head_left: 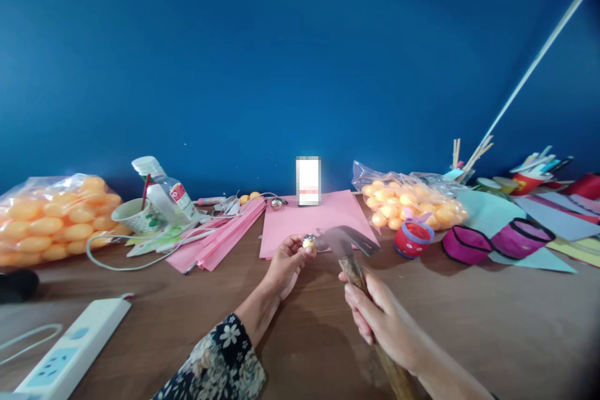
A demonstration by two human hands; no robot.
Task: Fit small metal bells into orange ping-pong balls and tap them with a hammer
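Note:
My left hand (287, 265) pinches a small shiny round ball (309, 241), silver on top and yellowish below, between thumb and fingers. In my right hand (375, 309) is a claw hammer (344, 244), gripped by its worn wooden handle. The hammer's striking face is right beside the small ball; whether they touch I cannot tell. Both hands are above the front edge of a pink paper sheet (281, 225). Another shiny silver ball (276, 202) lies at the back left of that sheet.
Bags of orange balls (51, 219) (403, 203) flank the brown table (309, 350). Leftward are a bottle (169, 187), paper cup (140, 215), pink strips (225, 234) and power strip (77, 347). To the right stand a red cup (412, 237) and purple rings (469, 244). A blurred-out upright rectangle (308, 181) is behind.

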